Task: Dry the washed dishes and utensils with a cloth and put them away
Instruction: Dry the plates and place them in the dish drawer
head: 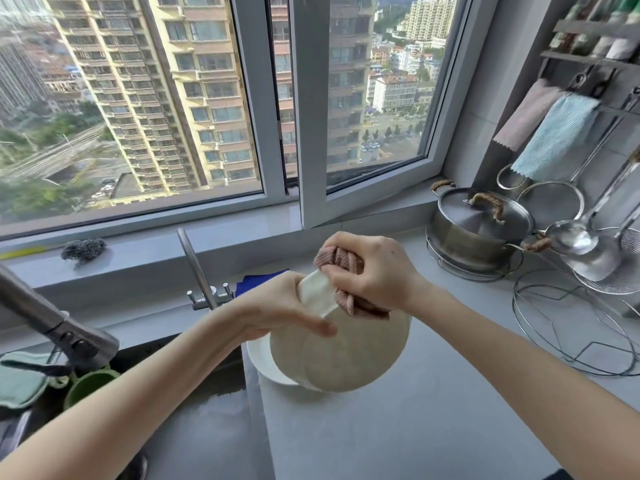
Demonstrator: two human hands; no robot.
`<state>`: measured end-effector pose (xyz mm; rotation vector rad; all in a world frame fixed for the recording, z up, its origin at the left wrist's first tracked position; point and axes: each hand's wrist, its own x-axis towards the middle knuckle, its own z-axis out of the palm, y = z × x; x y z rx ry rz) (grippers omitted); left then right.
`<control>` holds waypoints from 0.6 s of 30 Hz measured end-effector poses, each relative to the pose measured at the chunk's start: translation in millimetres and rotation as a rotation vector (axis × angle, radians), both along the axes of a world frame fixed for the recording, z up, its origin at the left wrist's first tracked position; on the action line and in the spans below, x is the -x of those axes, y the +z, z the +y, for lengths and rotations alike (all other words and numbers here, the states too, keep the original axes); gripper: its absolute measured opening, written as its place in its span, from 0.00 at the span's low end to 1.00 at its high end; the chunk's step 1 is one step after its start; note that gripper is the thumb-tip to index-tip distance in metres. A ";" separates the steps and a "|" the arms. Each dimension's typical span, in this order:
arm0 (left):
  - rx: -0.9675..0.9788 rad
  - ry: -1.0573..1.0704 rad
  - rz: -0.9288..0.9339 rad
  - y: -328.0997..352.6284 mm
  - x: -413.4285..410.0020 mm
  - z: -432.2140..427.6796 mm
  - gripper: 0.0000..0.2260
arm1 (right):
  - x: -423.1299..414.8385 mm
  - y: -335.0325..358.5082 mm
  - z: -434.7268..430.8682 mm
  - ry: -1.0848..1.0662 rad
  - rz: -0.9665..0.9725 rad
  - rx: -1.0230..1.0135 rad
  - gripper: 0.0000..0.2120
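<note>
**Wiping the rim of a tilted plate above the counter**

We hold a white plate point(346, 355) up over the grey countertop point(415, 427), tilted so that its underside and foot ring face us. Our left hand point(277, 306) grips it at about ten o'clock on the rim, with the thumb lying across the underside and the fingers curled behind.

Our right hand point(374, 268) sits at the plate's twelve o'clock. Its fingers are closed round a bunched mauve cloth point(341, 261), which is pressed against the upper rim. A fold of the cloth hangs over the plate's edge toward one o'clock. The two hands are close together, with a strip of white rim showing between them.

Below the held plate, at its seven o'clock, a second white plate point(259, 358) lies on the counter just beside the sink point(207, 375), partly hidden by the one we hold. A green mug point(90, 386) stands in the sink at the frame's eight o'clock, under a blurred spout. A slimmer tap point(197, 265) rises just beyond our left hand. A blue item point(256, 282) shows behind our hands; we cannot tell what it is.

At three o'clock in the frame a lidded steel pot point(481, 230) stands on a wire stand. A ladle point(571, 237) hangs beside it, and a wire trivet point(571, 323) lies on the counter. Two cloths hang on a rack point(554, 136) at two o'clock. A steel scourer point(85, 249) rests on the window sill at nine o'clock.
</note>
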<state>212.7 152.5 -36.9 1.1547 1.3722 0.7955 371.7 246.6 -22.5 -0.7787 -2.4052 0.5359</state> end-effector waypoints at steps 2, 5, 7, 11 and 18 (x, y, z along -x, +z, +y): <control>-0.071 0.078 0.037 -8.1 -5.6 -1.9 0.21 | 5.9 1.7 -4.4 0.010 0.015 -0.148 0.15; -0.121 0.173 -0.023 -14.2 -5.0 -6.3 0.21 | 7.4 3.1 -1.2 0.012 0.060 -0.164 0.17; -0.133 0.227 -0.111 -13.8 -3.4 -10.2 0.22 | -0.3 -3.0 5.4 -0.021 0.169 -0.029 0.15; -0.155 0.346 -0.299 -16.4 0.1 -11.9 0.22 | -16.8 -31.2 13.2 -0.244 0.424 0.218 0.16; -0.226 0.430 -0.455 -18.6 -19.7 1.9 0.20 | 19.0 -26.5 -11.8 -0.182 0.109 -0.451 0.22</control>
